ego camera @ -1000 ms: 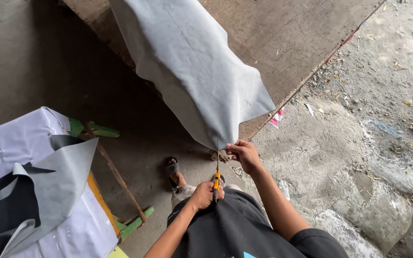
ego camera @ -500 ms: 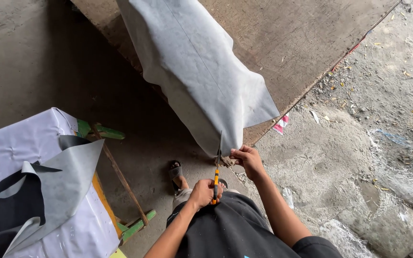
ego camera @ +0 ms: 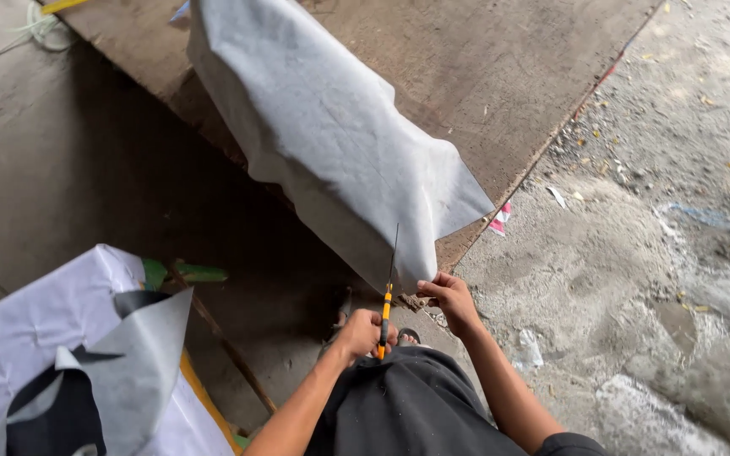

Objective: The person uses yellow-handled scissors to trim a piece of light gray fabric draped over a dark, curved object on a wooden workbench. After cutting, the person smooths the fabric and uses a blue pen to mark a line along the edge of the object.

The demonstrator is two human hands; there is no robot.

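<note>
A long grey sheet hangs off the edge of a brown board and narrows toward me. My right hand pinches its lower corner and holds it taut. My left hand grips an orange-and-black handled cutting tool. Its thin dark blade points up into the sheet's lower edge, just left of my right hand. My dark shirt fills the bottom centre.
A white and grey sheet pile lies at the lower left, with a dark patch in it. Green-tipped wooden sticks cross beside it. Rough wet concrete ground spreads to the right. My sandalled foot shows below the sheet.
The blade has run higher into the grey sheet. My right hand has kept its grip on the corner, and the view has tilted slightly.
</note>
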